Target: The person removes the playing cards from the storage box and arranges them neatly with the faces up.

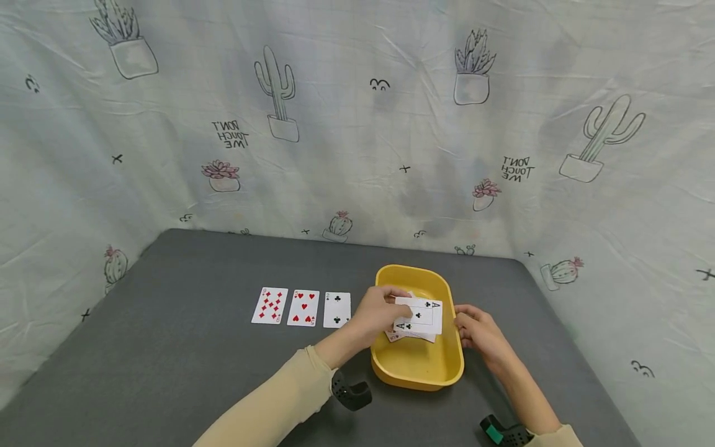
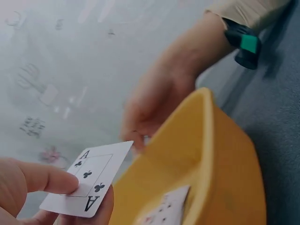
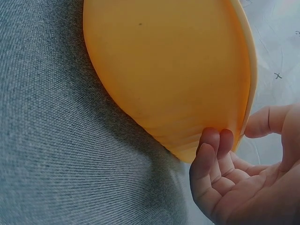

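Note:
My left hand (image 1: 398,305) pinches an ace of clubs (image 1: 421,315) between thumb and fingers, face up over the yellow plastic tub (image 1: 416,379). In the left wrist view the ace of clubs (image 2: 89,180) lies under my thumb (image 2: 51,180) beside the tub's rim (image 2: 206,140). More cards (image 1: 393,336) lie inside the tub, partly hidden under the held one. My right hand (image 1: 469,326) is at the tub's right side. Its loosely curled fingertips (image 3: 213,140) touch the outer wall (image 3: 164,70), and the thumb (image 3: 265,122) stands near the rim.
Three cards lie face up in a row left of the tub on the grey table (image 1: 167,360): a diamonds card (image 1: 270,305), a hearts card (image 1: 303,308) and a clubs card (image 1: 337,309). A cactus-print cloth (image 1: 357,124) hangs around the table.

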The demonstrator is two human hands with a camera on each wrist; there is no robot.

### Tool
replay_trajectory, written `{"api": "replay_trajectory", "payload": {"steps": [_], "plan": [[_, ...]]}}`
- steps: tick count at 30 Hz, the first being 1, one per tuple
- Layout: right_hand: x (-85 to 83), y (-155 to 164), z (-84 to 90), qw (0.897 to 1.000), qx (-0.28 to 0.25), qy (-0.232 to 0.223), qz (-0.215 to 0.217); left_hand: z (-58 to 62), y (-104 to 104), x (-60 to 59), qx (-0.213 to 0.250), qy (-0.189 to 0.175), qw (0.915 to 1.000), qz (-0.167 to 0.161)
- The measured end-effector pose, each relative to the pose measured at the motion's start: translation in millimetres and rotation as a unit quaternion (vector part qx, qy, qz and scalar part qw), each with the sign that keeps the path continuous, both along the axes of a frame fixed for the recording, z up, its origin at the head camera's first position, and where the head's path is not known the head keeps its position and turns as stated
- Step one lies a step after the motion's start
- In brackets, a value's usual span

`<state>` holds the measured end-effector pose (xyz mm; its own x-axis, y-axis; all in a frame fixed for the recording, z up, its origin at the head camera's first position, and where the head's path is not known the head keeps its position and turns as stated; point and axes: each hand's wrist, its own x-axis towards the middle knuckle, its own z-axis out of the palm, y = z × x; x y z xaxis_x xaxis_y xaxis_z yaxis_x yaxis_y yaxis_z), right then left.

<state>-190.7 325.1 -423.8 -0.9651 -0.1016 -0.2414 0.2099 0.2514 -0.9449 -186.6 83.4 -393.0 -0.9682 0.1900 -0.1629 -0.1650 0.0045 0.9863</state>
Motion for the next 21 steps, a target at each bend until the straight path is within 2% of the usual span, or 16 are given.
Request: {"api": "replay_trajectory", "payload": {"steps": [4, 12, 16, 21], "plan": [[2.3, -1.1, 0.6, 1.000, 0.004, 0.002, 0.003, 11.2, -25.7, 6.5, 0.020, 0.005, 0.9997, 0.012], [5.0, -3.1, 6.4, 1.000, 0.002, 0.004, 0.005, 20.7, -83.1, 14.0, 0.061, 0.007, 0.9962, 0.061], [5.3, -2.5, 5.3, 1.000, 0.007, 0.006, 0.003, 22.9, -113.0, 17.1, 0.106, -0.009, 0.9896, 0.097], [4.0, -3.0, 2.8, 1.000, 0.011, 0.005, -0.004, 21.0, -157.3, 21.1, 0.158, -0.029, 0.9752, 0.152]]}}
